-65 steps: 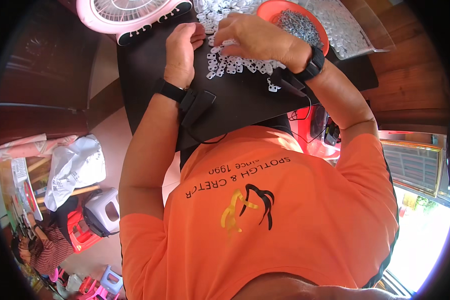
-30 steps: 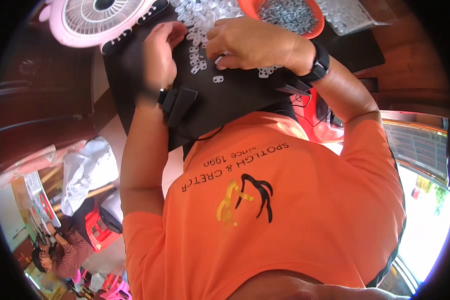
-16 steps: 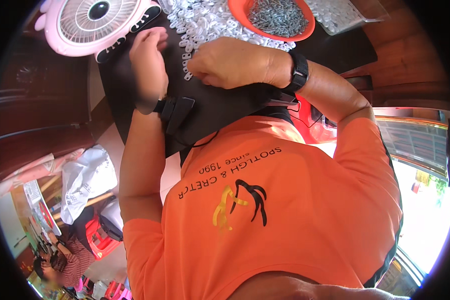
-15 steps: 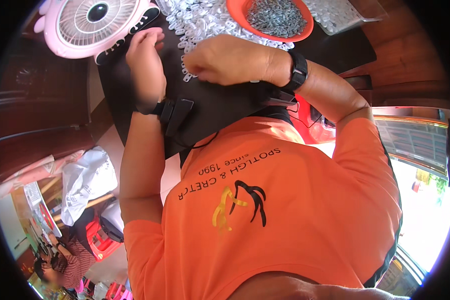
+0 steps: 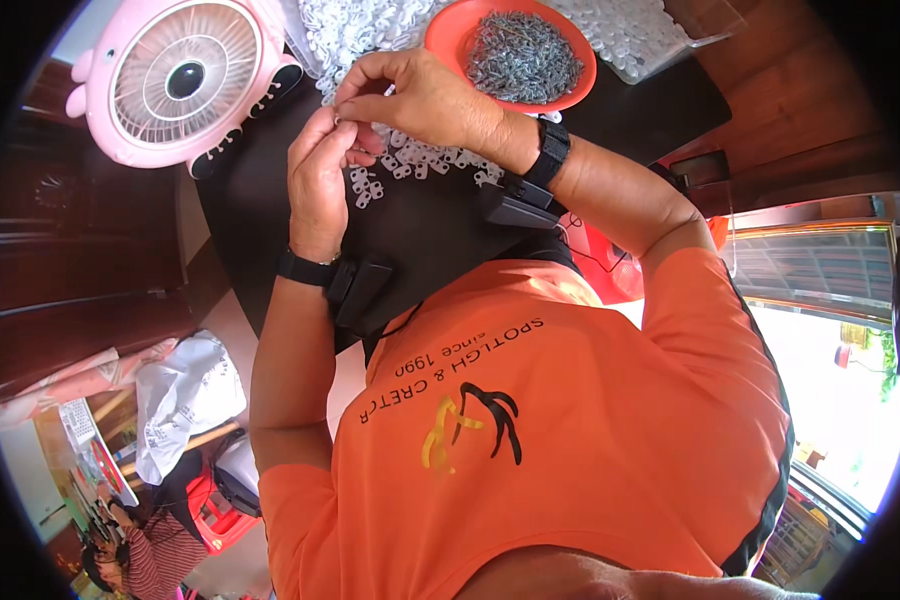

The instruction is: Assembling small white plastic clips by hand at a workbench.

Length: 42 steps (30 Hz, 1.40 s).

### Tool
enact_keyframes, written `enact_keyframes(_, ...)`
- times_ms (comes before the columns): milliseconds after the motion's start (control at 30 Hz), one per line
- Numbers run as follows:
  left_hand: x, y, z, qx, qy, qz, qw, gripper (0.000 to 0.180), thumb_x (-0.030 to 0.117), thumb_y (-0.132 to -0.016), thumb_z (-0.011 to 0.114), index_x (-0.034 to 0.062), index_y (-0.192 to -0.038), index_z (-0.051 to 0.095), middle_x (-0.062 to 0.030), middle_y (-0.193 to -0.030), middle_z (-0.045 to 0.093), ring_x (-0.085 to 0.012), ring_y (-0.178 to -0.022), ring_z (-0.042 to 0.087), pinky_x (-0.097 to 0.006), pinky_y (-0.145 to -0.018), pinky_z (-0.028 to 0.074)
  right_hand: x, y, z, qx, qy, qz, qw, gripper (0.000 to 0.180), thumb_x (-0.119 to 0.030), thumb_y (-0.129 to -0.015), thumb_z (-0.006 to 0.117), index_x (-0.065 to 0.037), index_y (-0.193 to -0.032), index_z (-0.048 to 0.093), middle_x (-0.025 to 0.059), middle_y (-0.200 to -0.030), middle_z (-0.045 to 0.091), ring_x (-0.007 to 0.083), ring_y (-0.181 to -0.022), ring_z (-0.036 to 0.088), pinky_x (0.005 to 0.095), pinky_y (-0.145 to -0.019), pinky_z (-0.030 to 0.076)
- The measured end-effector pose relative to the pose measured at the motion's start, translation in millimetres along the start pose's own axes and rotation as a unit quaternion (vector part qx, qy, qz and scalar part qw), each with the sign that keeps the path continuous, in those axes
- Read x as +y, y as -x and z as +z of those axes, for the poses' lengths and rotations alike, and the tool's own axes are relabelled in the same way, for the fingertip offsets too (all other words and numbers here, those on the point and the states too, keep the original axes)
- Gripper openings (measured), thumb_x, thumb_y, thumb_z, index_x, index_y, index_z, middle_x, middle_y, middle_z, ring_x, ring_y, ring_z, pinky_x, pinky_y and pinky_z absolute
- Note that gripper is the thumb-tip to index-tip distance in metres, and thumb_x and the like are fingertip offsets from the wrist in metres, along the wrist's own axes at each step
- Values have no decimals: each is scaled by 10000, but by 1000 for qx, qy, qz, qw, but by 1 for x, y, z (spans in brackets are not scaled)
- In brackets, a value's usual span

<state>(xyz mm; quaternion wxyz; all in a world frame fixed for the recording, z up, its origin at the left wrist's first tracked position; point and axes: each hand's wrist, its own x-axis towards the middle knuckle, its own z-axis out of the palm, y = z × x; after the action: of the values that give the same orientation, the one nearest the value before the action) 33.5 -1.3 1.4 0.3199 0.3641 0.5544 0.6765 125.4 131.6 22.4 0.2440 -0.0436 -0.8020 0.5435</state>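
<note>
My left hand (image 5: 322,185) and my right hand (image 5: 410,100) meet fingertip to fingertip over the far part of the black table (image 5: 430,225). Both are pinched closed. A tiny pale bit shows between the fingertips, too small to name. Beneath and behind the hands lies a spread of small white plastic pieces with holes (image 5: 365,188), piled thicker toward the far edge. Just beyond my right wrist sits an orange-red bowl (image 5: 438,45) heaped with small silvery metal parts (image 5: 525,60).
A pink fan (image 5: 185,80) stands at the table's far left. At the far right is a clear bag or tray of white pieces (image 5: 620,40). Dark boxes are strapped at both wrists. A person in a striped top (image 5: 165,550) is in the lower left background.
My hands were apart and have come together at the fingertips. My right hand moved up and left off the white pieces. The view has shifted slightly.
</note>
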Motion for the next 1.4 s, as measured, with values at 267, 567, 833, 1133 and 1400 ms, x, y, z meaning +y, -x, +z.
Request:
enact_keyframes(267,-2,-1,-5,13,5,9,1000,235,212,-942,439,5,-931,550,-61,-770,581,-147,-704,575,-258,-683,452,-7,1,-4,-16,129,1,992,168,-137,-804,642,1,-900,645,69,-810,661,125,-767,618,266,-718,494)
enact_keyframes(567,-3,-3,-4,29,6,-3,1000,195,164,-885,523,13,-780,585,-34,-678,566,-121,-607,557,-238,-569,439,27,-49,-114,-28,557,-104,823,189,-211,-768,571,-69,-809,689,166,-810,659,345,-767,628,418,-691,498)
enact_keyframes(833,-5,-2,-12,17,-13,-33,999,208,188,-904,493,18,-827,585,-37,-721,569,-138,-650,575,-244,-621,442,72,-55,-160,-100,590,-253,760,156,-213,-688,582,-94,-720,679,161,-720,638,345,-713,622,448,-633,484)
enact_keyframes(1133,-7,-2,-12,26,-20,-39,999,213,189,-904,494,17,-824,591,-32,-716,567,-129,-639,572,-232,-605,434,74,-66,-147,-139,691,-116,700,139,-183,-670,591,-70,-658,671,169,-673,630,353,-648,622,432,-577,498)
enact_keyframes(1400,-8,-2,-11,47,15,-9,999,156,135,-862,554,0,-811,616,-37,-669,582,-112,-578,551,-220,-546,424,54,-56,-135,-135,679,-156,705,138,-150,-711,583,-51,-700,678,180,-708,643,339,-666,632,412,-611,507)
